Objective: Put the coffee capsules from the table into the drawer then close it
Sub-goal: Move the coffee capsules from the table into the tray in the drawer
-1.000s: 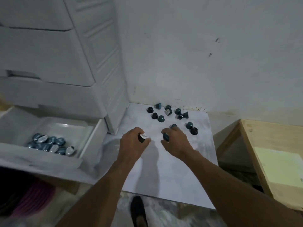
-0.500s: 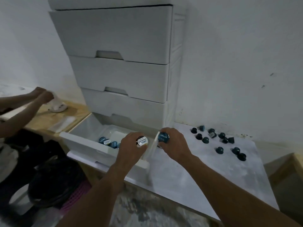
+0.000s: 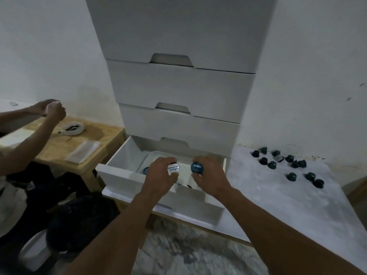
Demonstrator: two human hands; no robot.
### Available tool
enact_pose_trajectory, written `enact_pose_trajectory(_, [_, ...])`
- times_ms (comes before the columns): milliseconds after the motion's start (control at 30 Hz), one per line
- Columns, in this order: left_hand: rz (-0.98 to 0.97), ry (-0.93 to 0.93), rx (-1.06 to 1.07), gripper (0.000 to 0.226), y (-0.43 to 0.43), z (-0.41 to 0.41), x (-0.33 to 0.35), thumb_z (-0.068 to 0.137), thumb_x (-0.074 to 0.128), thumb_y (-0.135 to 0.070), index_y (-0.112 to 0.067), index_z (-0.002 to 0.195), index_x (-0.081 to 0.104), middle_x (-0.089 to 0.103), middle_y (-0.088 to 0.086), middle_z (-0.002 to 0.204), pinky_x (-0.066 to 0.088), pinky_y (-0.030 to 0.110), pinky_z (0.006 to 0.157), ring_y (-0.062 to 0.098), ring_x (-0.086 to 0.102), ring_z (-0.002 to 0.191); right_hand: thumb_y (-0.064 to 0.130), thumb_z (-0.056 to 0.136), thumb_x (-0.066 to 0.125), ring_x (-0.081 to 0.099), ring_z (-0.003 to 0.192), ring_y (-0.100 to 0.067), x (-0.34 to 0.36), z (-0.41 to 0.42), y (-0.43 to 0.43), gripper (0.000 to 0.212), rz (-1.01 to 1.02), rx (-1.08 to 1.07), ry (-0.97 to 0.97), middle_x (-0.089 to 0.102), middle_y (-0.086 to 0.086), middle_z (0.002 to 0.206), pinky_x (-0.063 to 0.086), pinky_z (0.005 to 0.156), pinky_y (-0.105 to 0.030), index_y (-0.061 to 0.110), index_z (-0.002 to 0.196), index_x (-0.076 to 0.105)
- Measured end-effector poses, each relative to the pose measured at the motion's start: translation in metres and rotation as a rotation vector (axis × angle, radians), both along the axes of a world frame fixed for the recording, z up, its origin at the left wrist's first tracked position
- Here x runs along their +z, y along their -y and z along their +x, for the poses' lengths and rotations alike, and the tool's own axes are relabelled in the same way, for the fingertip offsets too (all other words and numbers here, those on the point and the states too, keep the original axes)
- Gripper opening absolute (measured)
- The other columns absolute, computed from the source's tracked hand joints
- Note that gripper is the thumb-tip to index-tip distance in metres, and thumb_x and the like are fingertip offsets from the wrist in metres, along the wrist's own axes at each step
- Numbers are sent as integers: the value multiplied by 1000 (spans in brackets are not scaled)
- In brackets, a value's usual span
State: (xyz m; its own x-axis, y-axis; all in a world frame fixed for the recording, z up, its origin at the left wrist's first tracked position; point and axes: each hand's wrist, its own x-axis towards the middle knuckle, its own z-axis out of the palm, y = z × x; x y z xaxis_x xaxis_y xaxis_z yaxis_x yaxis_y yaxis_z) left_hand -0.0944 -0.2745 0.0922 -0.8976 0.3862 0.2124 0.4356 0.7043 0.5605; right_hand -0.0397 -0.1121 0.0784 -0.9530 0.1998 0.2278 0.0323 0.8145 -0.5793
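Both my hands hover over the open bottom drawer point(image 3: 127, 177) of a white drawer unit. My left hand point(image 3: 160, 177) grips a capsule with a white printed lid point(image 3: 173, 168). My right hand point(image 3: 210, 175) grips a capsule with a blue lid point(image 3: 197, 168). Inside the drawer a blue capsule point(image 3: 146, 170) shows beside my left hand; the others are hidden under my hands. Several dark teal capsules point(image 3: 288, 165) lie scattered on the white table point(image 3: 268, 205) to the right, near the wall.
The drawer unit point(image 3: 178, 86) has three shut drawers above the open one. On the left stands a wooden table point(image 3: 65, 147) with a small dish point(image 3: 72, 129) and a plastic sleeve; another person's arms point(image 3: 29, 126) reach over it. A dark bag point(image 3: 79, 219) lies on the floor.
My view has swung left from the table to the drawer unit. Both hands have carried their capsules from the table's edge to above the open drawer.
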Motion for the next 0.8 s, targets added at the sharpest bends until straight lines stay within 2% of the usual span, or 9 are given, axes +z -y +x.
enact_pose_trajectory(167, [-17, 66, -44, 46, -3, -32, -16, 82, 69, -19, -14, 126, 55, 59, 5, 124, 38, 23, 97, 19, 55, 111, 14, 80, 71, 55, 104, -20, -13, -30, -1, 46, -20, -41, 53, 57, -6, 120, 36, 87, -20, 14, 123, 54])
enact_pose_trajectory(333, [-71, 86, -94, 42, -16, -73, -31, 81, 70, -17, -16, 121, 59, 61, 5, 117, 41, 23, 90, 18, 57, 104, 14, 80, 70, 55, 94, -19, -38, -70, -9, 34, -41, -83, 116, 59, -5, 110, 37, 79, -23, 13, 111, 56])
enact_pose_trajectory(567, [-184, 163, -206, 46, -40, -123, -63, 77, 74, -20, -17, 120, 59, 63, 4, 112, 49, 27, 87, 18, 60, 96, 19, 80, 71, 52, 107, -25, -74, -101, -24, 39, -57, -75, 301, 57, -8, 113, 43, 95, -32, 13, 117, 59])
enact_pose_trajectory(733, [-229, 246, -296, 43, -51, -145, -82, 76, 75, -19, -19, 117, 62, 65, 2, 112, 51, 29, 87, 15, 61, 96, 18, 79, 73, 54, 101, -22, -88, -107, -34, 31, -70, -96, 414, 54, -7, 111, 43, 90, -26, 15, 107, 63])
enact_pose_trajectory(800, [-234, 291, -319, 43, -53, -154, -88, 76, 74, -18, -21, 117, 62, 65, 0, 114, 50, 29, 89, 14, 60, 99, 18, 80, 73, 54, 102, -20, -90, -108, -34, 35, -83, -97, 444, 52, -5, 118, 45, 93, -26, 16, 113, 62])
